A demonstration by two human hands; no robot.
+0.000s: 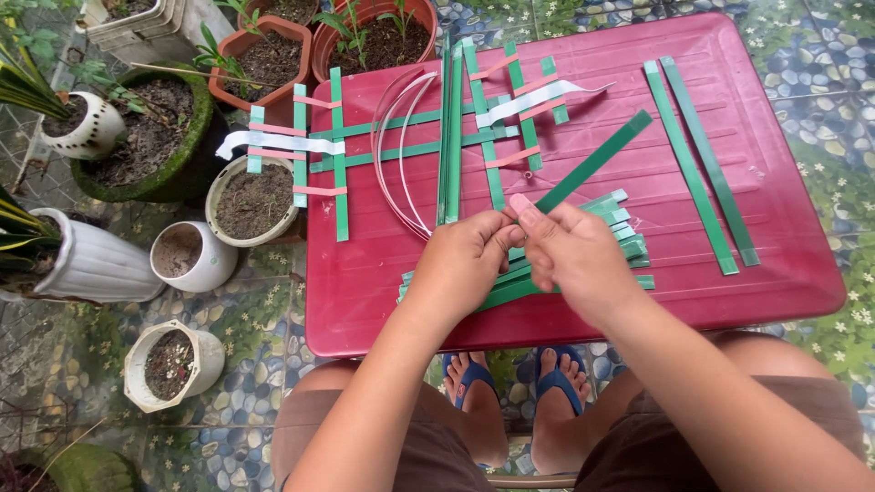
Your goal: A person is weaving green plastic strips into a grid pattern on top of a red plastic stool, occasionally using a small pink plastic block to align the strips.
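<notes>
Now both hands pinch one green strip: left hand (465,260) and right hand (570,255) grip its near end by the red table's (784,264) front edge (light, springy, slick-looking, best held flat).

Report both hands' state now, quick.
Left hand: closed, pinching the near end of a green strip.
Right hand: closed on the same green strip, thumb and fingers gripping it.

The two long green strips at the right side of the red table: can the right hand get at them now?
Probably yes, once freed. The two long green strips lie flat with bare red table around them, nothing blocking. But the right hand now pinches a green strip.
</notes>
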